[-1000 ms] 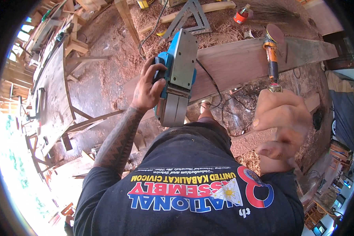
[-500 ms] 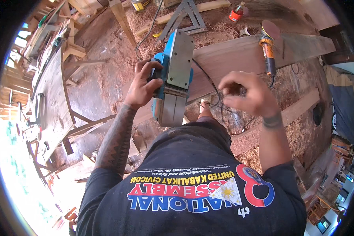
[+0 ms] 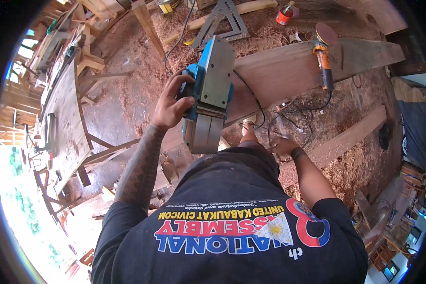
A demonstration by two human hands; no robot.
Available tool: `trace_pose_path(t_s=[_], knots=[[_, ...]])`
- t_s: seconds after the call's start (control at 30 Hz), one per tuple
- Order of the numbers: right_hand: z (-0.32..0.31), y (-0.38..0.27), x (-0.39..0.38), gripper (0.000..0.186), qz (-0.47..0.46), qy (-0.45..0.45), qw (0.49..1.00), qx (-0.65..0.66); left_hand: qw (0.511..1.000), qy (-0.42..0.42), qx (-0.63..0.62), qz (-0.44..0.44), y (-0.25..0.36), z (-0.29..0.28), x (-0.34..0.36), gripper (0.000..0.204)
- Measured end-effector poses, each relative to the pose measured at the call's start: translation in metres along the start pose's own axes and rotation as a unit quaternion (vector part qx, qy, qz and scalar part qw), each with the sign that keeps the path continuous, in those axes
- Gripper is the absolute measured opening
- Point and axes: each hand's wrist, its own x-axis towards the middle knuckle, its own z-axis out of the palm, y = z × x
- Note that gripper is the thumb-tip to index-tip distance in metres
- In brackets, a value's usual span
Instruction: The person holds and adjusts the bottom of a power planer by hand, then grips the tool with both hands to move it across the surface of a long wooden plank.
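Observation:
A blue electric hand planer (image 3: pixel 216 71) is turned so its flat grey metal sole shows. My left hand (image 3: pixel 171 105) is closed around its dark handle at the left side. Beside the right hip of my dark shorts (image 3: pixel 258 154) is my right hand (image 3: pixel 283 146), bent inward at the wrist. Its fingertips are partly hidden against the shorts, so what they hold, if anything, does not show. From the planer a black cord (image 3: pixel 251 90) runs down toward the floor.
A wide wooden plank (image 3: pixel 274 71) lies across in front, with an orange and black angle grinder with a sanding disc (image 3: pixel 323 64) on it. Beyond are a metal square (image 3: pixel 222 23), a red-labelled bottle (image 3: pixel 285 15) and wood shavings. A plywood bench (image 3: pixel 66 118) stands left.
My right hand has dropped from in front of me, right of the planer, to beside my right hip. The left hand and planer have hardly moved.

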Motion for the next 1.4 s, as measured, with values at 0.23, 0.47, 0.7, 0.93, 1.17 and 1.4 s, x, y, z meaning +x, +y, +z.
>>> trace_pose_path(t_s=[0.23, 0.47, 0.7, 0.93, 1.17, 1.4], knots=[[0.017, 0.032, -0.008, 0.058, 0.123, 0.03, 0.989, 0.077, 0.993, -0.094, -0.061, -0.034, 0.007, -0.016, 0.022, 0.054], [-0.06, -0.034, -0.03, 0.037, -0.017, 0.261, 0.955, 0.137, 0.972, -0.218, -0.084, -0.01, -0.007, -0.029, 0.054, 0.057], [-0.231, -0.216, -0.041, 0.055, -0.238, 0.524, 0.816, -0.055, 0.951, -0.232, -0.191, -0.073, -0.032, -0.04, 0.055, 0.073], [-0.294, -0.278, 0.002, 0.095, -0.125, 0.118, 0.947, -0.271, 0.963, -0.242, -0.069, -0.1, -0.01, -0.053, 0.064, 0.077], [-0.231, -0.27, -0.001, 0.109, -0.061, 0.125, 0.984, -0.115, 0.979, -0.166, 0.116, -0.017, 0.008, -0.076, 0.037, 0.046], [-0.235, -0.299, 0.037, 0.116, -0.229, 0.3, 0.914, -0.152, 0.975, -0.181, 0.121, 0.053, 0.0, -0.07, 0.033, 0.043]])
